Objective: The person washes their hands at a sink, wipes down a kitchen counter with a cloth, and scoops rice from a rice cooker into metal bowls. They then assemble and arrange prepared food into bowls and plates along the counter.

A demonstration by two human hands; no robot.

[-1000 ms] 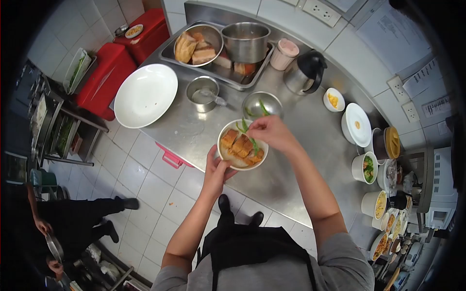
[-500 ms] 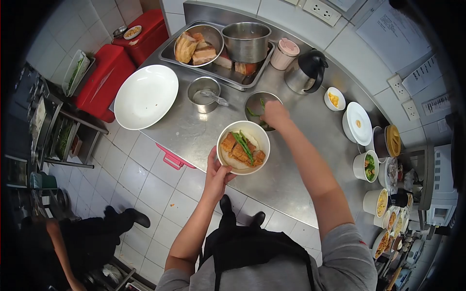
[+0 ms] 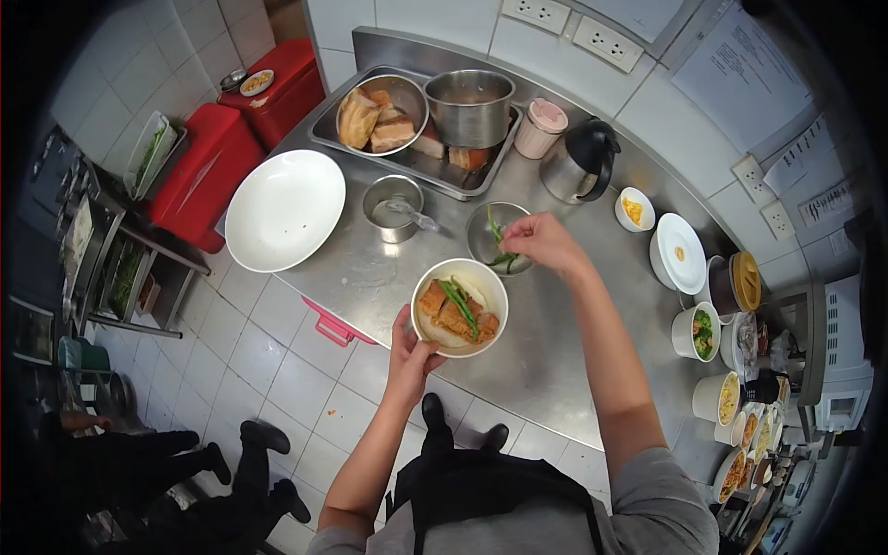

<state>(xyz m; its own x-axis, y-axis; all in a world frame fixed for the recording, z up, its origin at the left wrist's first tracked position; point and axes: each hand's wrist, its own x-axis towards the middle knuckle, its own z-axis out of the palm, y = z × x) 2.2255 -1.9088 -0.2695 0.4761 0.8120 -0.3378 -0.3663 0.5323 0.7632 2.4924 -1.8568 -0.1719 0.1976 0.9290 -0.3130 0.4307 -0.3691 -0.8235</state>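
Observation:
My left hand [image 3: 408, 359] grips a white paper bowl [image 3: 498, 294] from its lower left side, thumb near the rim. Inside the bowl, sliced breaded cutlet [image 3: 444, 320] lies over white rice, with green beans [image 3: 460, 302] across the top. My right hand [image 3: 548, 244] is over a small metal bowl [image 3: 476, 242], fingertips pinched on green beans [image 3: 496, 229]. More beans lie at the bottom of that metal bowl. Just left of it stands a metal pot [image 3: 384, 227] with a clear plastic utensil [image 3: 413, 216] inside.
A large white plate [image 3: 285, 213] sits at the counter's left end. Behind are a tray [image 3: 474, 190] with meat and a pot, a pink-lidded cup [image 3: 540, 129] and a steel jug [image 3: 575, 166]. Several food bowls line the right edge. Other people's dark-clothed legs [image 3: 250, 462] show lower left.
My right hand has lifted slightly and shifted right, drawing green beans up in its fingertips. My left hand still holds the paper bowl. Another person's legs have come into view at lower left.

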